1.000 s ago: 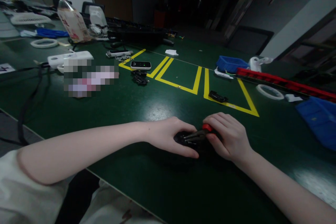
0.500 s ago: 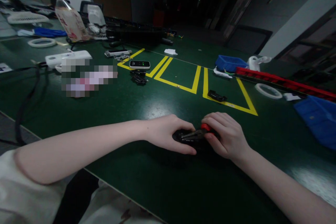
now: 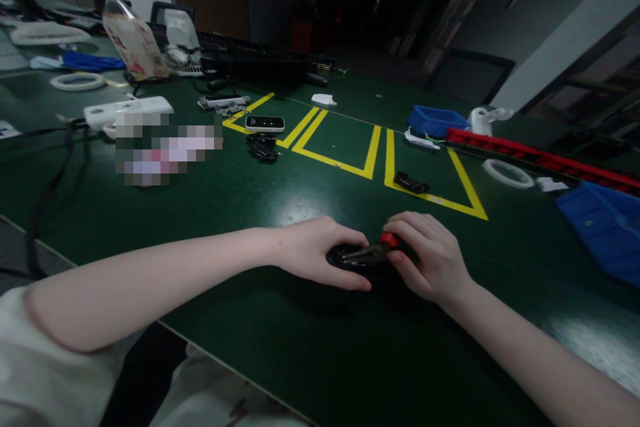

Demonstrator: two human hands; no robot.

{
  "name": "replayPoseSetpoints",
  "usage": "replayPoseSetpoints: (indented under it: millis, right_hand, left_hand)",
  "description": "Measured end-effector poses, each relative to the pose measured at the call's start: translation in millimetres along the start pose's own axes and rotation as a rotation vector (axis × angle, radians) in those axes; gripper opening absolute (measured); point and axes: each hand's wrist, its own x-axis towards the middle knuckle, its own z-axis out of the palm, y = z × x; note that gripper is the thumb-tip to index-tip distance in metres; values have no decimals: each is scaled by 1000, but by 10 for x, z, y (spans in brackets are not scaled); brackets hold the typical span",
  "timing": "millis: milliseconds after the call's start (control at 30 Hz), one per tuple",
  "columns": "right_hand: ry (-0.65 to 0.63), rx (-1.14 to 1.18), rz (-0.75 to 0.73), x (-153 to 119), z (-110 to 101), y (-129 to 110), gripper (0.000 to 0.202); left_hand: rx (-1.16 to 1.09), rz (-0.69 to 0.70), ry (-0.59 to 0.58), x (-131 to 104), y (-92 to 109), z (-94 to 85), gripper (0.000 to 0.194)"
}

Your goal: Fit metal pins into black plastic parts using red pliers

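Note:
My left hand is closed around the sides of a glossy black part, thumb and fingers on opposite edges, low over the table. In my right hand are pliers with red grips. The long metal jaws point left and reach onto the top of the black part, between my left thumb and fingers. Much of the part lies under the pliers and in shadow, so its exact kind is unclear. I cannot make out what the jaw tips pinch.
Yellow tape frames mark the green table. Around them lie a small black piece, a tangled black bundle and a white-edged device with green lights. Blue bins and a red rack stand right.
Both hands keep their hold on the black part and the pliers. The pliers' jaws appear to have tilted slightly; otherwise the view has only shifted a little.

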Motion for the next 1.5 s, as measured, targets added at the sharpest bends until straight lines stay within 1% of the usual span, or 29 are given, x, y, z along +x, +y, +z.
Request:
replayPoseSetpoints:
  millis: [200, 367, 567, 733, 900, 967, 1233, 1400, 1500]
  right_hand:
    - [-1, 15, 5, 14, 0, 0, 24]
    - [-1, 10, -10, 15, 5, -1, 24]
    - [-23, 0, -24, 27, -12, -4, 22]
    - [-27, -2, -26, 25, -20, 5, 21]
    - [-30, 11, -21, 19, -22, 17, 22]
    - [-31, 20, -20, 19, -20, 27, 23]
    - [-24, 33, -10, 15, -8, 83, 29]
    - [-36, 41, 10, 28, 6, 37, 28]
    - [-40, 44, 28, 38, 17, 17, 27]
  left_hand:
    - [28, -28, -39, 2, 18, -13, 39]
    - [14, 2, 3, 4, 7, 6, 38]
    - [48, -1, -5, 9, -18, 12, 41]
    - [72, -9, 7, 5, 10, 17, 43]
    - [232, -63, 32, -3, 42, 19, 45]
    - [260, -75, 43, -2, 40, 15, 45]
    - [269, -57, 47, 29, 23, 3, 46]
    - [291, -64, 85, 20, 28, 25, 50]
    - [299, -65, 80, 19, 18, 20, 51]
